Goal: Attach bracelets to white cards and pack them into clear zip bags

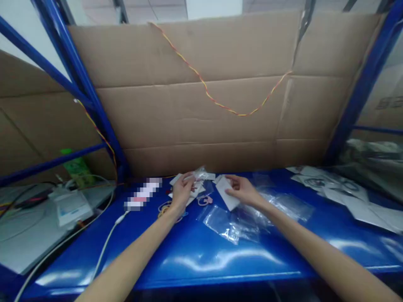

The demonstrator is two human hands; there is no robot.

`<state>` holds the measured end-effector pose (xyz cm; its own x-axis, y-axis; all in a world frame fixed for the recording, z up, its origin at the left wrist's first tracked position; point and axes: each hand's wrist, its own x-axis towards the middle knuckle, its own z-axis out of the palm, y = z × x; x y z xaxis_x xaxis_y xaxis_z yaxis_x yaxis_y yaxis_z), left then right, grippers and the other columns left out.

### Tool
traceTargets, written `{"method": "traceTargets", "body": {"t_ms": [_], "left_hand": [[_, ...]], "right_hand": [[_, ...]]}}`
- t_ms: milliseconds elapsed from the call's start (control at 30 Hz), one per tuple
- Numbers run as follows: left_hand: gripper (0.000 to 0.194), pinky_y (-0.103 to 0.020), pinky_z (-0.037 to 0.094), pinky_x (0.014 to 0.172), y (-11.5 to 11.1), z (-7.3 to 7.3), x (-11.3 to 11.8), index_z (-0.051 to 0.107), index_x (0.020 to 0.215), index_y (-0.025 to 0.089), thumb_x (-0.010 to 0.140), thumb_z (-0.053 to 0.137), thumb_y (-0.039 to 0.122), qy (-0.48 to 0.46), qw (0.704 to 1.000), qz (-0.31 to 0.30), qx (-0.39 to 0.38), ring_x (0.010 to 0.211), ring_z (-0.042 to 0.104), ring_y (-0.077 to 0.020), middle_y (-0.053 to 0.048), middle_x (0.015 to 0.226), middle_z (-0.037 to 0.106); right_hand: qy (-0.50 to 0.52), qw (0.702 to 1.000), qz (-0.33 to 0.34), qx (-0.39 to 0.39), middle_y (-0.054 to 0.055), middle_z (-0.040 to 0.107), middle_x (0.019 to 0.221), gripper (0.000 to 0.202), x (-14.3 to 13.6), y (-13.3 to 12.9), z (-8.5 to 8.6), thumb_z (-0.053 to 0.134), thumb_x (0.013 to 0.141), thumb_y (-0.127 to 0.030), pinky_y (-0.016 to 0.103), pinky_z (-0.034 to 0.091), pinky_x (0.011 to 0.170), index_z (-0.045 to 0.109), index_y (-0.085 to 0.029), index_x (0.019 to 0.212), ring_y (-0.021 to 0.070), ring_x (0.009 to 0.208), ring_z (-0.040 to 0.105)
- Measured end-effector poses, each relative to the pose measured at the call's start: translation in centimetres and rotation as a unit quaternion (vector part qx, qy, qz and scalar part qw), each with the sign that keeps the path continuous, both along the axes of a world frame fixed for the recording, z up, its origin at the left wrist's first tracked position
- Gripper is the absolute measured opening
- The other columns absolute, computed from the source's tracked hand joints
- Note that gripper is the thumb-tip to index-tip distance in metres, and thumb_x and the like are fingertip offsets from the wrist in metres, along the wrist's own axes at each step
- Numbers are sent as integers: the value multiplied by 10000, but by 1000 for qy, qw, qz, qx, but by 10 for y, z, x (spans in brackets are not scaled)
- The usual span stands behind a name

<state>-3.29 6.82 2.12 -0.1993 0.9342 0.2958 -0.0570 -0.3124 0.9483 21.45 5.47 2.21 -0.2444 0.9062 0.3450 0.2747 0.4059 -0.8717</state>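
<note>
My right hand (243, 189) grips a white card (228, 193) between thumb and fingers, tilted over the blue table (189, 251). My left hand (184, 188) is over a pile of white cards (197, 191) and small items, its fingers bent; what they hold, if anything, is too small to make out. Beside the pile lies a pink hair tie (205, 200). Yellowish bands (163, 209) lie partly behind my left wrist. Clear plastic bags (220, 222) are spread below my right hand and under my right forearm.
More white cards with bands (327, 184) lie at the right. A white cable (108, 239) runs to a blurred-out object (143, 195) on the left. A white box (74, 207) and green bottle (77, 167) stand beyond the blue frame (94, 100). Cardboard (201, 138) closes the back.
</note>
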Motion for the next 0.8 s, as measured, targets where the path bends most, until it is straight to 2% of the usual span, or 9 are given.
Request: {"method": "traceTargets", "body": {"t_ms": [67,200,367,500,600,733,800], "left_hand": [[334,-251,438,513,0,0,0,723,999,148,746,755,363,2,1000,-7,-6,576,609,-150,-65,777,742],[306,-240,447,490,-3,0,2,766,904,145,750,750,409,8,999,-22,-22,567,616,-153,-56,702,711],[326,-228,477,454,-9,3,7,740,878,142,747,763,440,23,998,-46,-40,510,612,-142,-47,671,715],[366,-226,484,420,-12,5,7,720,885,132,740,766,465,34,996,-64,-56,448,598,-132,-32,647,707],[365,-213,481,413,-13,4,6,708,859,135,744,769,476,42,995,-66,-58,449,609,-129,-21,635,695],[401,-219,488,411,-13,2,6,704,866,139,749,777,515,51,995,-69,-56,444,604,-126,-18,650,696],[415,-228,490,405,-12,1,6,704,871,137,742,784,523,55,994,-71,-56,439,598,-130,-11,635,685]], "right_hand": [[47,998,18,-35,93,777,960,386,1,-2,8,674,778,-298,350,579,673,726,-136,1125,243,795,724],[124,989,35,-73,68,780,980,348,-1,-9,16,673,770,-320,319,564,667,718,-173,1082,227,811,720],[183,976,45,-107,6,707,696,267,-9,-14,13,707,682,-325,266,483,514,690,-183,907,162,548,600],[212,969,56,-113,53,769,831,340,-7,-17,18,637,619,-270,270,490,605,749,-163,922,196,704,657],[225,963,79,-121,75,784,902,344,-4,-19,23,614,630,-264,277,489,634,783,-157,909,215,770,673],[244,956,105,-124,51,737,785,174,-4,-19,24,718,702,-322,295,506,683,751,-171,781,196,725,655],[244,956,111,-122,23,686,710,222,-5,-19,24,771,735,-391,295,504,665,735,-175,774,173,662,621]]}}
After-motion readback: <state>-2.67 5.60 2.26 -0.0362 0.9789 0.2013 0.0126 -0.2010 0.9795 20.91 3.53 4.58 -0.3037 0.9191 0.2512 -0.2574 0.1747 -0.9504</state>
